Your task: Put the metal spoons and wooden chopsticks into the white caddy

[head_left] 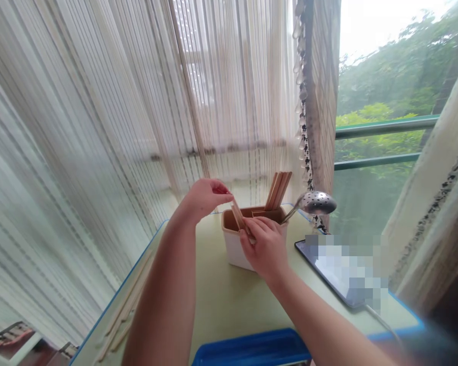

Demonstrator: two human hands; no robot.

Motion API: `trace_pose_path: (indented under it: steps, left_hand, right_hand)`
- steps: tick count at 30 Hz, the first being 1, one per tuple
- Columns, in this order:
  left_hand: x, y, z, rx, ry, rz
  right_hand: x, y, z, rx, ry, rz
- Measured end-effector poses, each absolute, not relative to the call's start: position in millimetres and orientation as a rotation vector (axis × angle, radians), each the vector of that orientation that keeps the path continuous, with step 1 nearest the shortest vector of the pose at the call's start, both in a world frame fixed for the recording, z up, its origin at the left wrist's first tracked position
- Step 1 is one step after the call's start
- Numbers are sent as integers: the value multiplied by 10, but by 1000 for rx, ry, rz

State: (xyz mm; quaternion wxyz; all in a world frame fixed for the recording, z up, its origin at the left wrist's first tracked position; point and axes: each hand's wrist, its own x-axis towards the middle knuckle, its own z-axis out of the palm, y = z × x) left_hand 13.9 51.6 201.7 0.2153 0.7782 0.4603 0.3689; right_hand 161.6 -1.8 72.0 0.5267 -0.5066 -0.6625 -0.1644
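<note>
My right hand is closed around a few wooden chopsticks, holding them tilted over the near rim of a white holder with a brown inner edge. My left hand pinches the upper ends of those same chopsticks with fingertips together. More chopsticks stand upright in the holder's far side. A perforated metal ladle leans out of the holder to the right.
The holder stands on a pale green table with a blue edge. A tablet with a cable lies at the right. Loose chopsticks lie along the left edge. A blue tray sits nearest me. Curtains hang behind.
</note>
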Motion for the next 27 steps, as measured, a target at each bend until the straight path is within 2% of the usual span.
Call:
trace_pose_path:
  steps: [27]
  left_hand:
    - [192,550,1956,2068,1168,1000]
  right_hand:
    - [1607,-36,732,-1275,-1550,-389]
